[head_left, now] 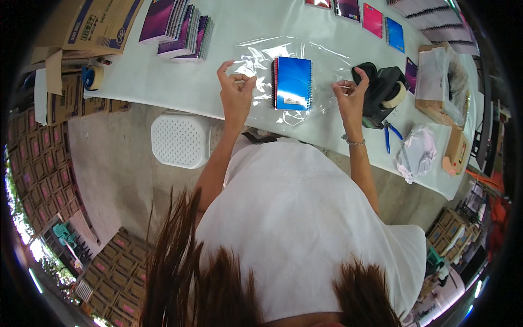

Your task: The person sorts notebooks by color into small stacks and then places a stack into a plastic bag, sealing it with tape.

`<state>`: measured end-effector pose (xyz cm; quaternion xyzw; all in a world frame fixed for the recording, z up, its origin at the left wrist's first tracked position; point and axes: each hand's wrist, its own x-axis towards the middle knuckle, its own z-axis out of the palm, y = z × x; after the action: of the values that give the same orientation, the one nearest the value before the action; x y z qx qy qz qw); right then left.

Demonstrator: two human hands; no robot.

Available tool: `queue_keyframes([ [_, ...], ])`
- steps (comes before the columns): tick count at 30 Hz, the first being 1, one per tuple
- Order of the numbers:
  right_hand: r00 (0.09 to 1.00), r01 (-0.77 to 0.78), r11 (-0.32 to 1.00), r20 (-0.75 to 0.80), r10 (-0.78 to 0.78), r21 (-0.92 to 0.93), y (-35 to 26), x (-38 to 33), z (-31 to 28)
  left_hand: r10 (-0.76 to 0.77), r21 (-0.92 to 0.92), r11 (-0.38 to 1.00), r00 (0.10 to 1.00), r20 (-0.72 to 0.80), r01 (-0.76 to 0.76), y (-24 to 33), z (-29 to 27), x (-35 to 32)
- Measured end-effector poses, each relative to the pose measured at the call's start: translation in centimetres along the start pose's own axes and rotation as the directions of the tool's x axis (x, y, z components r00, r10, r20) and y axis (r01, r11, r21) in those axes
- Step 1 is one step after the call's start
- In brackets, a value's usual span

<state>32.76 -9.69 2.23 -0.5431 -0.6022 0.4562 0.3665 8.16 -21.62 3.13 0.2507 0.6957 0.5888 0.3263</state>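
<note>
A small spiral notebook with a blue cover (294, 82) lies in front of me, its wire coil along the right side. A red edge shows beneath its left side, so it seems stacked on another notebook. Around it spreads a shiny clear plastic film (261, 61). At the film's left side, my left hand (237, 97) is closed, thumb against curled fingers, pinching the film. My right hand (351, 98) pinches the film's right side with its index finger raised. Just beyond the right hand stands a black tape dispenser (376, 98) with a tape roll.
Purple notebooks (163, 22) are stacked at the far left, near a cardboard box (87, 27) and a tape roll (93, 77). Blue pliers (388, 136), crumpled white plastic (417, 155) and an open box (436, 82) lie right. A white stool (180, 140) stands below the table edge.
</note>
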Motion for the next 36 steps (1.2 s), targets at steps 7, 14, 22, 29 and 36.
queue_keyframes([
  [7, 0.881, -0.226, 0.956, 0.379, 0.282, -0.186, -0.4, 2.8, -1.3, -0.144, 0.285, 0.955, 0.965, 0.219, 0.078, -2.0, 0.2, 2.9],
  [14, 0.833, -0.246, 0.969, 0.518, 0.195, 0.031, -2.4, 2.7, 0.2, 0.068, 0.647, 0.731, 0.967, 0.245, -0.215, 1.7, 2.7, 1.0],
  [22, 0.933, 0.187, 0.906, 0.357, -0.042, -0.379, -3.7, 0.7, 4.8, -0.045, 0.689, 0.69, 0.937, 0.347, -0.222, 1.7, 5.5, 1.3],
  [29, 0.975, 0.213, 0.756, 0.189, -0.119, -0.619, -5.3, 1.2, 3.0, -0.074, 0.674, 0.711, 0.931, 0.357, -0.202, 2.8, 4.5, 1.7],
  [36, 0.946, 0.089, 0.914, 0.321, 0.047, -0.396, -4.4, 1.8, 2.7, -0.013, 0.632, 0.737, 0.93, 0.367, -0.239, 2.8, 4.3, 1.8],
])
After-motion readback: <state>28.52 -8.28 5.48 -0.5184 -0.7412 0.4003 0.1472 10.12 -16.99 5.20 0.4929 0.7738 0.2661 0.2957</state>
